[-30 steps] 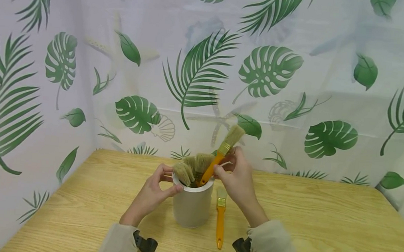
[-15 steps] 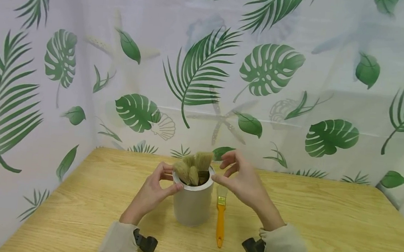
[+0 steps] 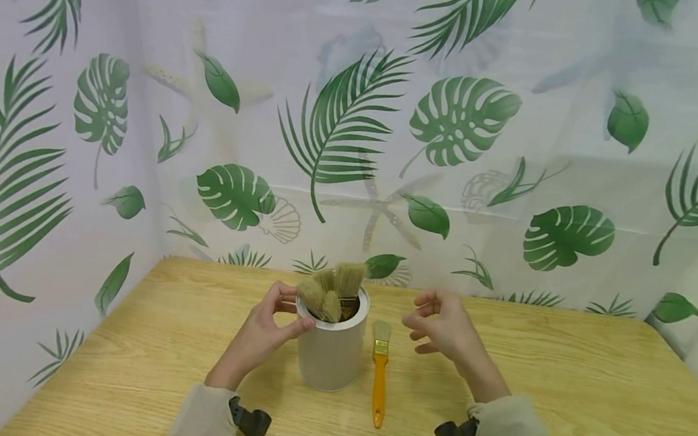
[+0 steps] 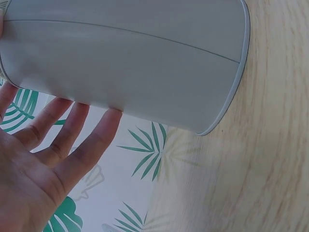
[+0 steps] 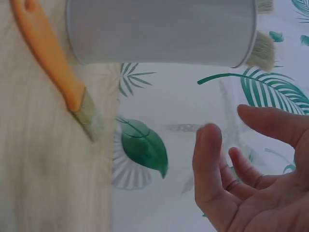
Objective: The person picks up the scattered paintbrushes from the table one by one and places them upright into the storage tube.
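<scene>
A light grey cylindrical holder [image 3: 329, 358] stands upright on the table with several paintbrushes [image 3: 330, 291] in it, bristles up. My left hand [image 3: 261, 331] grips it from the left, thumb at the rim; in the left wrist view the fingertips [image 4: 112, 118] meet the holder's side. To the holder's right lies a paintbrush [image 3: 379, 376] with an orange handle, bristles pointing away from me. My right hand [image 3: 445, 327] is in the air right of that brush, fingers loosely bent around nothing; the right wrist view shows the hand [image 5: 256, 193] apart from the holder.
The wooden table [image 3: 558, 389] stretches out to both sides. Behind it and along the left hangs a white cloth [image 3: 352, 177] printed with green leaves. A black wrist camera [image 3: 250, 420] sits at each cuff.
The orange-handled brush that my right hand held went down into the holder, and the hand let go and moved off to the right. My left hand stayed on the holder.
</scene>
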Motion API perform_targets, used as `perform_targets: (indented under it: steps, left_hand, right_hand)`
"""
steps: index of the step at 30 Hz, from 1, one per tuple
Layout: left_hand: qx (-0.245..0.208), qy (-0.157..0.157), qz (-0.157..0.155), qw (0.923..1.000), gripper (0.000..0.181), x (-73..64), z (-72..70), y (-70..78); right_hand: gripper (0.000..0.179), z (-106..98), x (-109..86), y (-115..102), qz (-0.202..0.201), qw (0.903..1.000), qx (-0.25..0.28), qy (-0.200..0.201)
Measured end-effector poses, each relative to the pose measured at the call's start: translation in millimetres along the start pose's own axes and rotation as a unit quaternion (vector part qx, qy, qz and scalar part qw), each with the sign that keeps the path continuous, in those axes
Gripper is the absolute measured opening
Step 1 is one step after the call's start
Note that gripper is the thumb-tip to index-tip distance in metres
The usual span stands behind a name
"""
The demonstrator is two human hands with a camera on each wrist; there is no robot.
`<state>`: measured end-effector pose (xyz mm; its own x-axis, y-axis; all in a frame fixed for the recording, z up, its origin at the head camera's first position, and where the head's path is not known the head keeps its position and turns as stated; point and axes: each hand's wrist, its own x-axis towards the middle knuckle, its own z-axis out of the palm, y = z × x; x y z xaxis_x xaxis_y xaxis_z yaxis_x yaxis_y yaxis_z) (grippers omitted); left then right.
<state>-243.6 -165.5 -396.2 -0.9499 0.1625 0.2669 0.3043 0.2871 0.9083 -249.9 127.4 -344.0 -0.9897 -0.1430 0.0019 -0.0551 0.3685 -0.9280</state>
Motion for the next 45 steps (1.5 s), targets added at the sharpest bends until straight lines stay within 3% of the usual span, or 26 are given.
perform_targets:
  steps: [8,20,29,38,45]
  left_hand:
    - [0.006,0.003,-0.003,1.0,0.04,-0.7,0.3,1.3]
    - [0.004,0.002,-0.004,1.0,0.04,-1.3,0.3,-1.0]
    - [0.011,0.001,0.007,0.9999,0.039,-1.5,-2.2,1.1]
    - [0.0,-0.008,0.011,0.9999,0.04,-0.4,-1.0,2.8]
    - [-0.002,-0.007,0.012,0.9999,0.04,-1.6,-1.3,0.7]
  right_hand:
    - [0.042,9,1.8,25,0.077,0.9955,0.03,-0.046]
    - [0.041,27,4.2,53,0.149,0.9857,0.004,-0.078]
    - [0.035,44,4.9,50,0.145,0.9859,-0.027,-0.078]
    - [0.03,51,9.6,45,0.146,0.9802,-0.111,-0.075]
    - [0.027,57,11.5,44,0.114,0.9762,-0.168,-0.078]
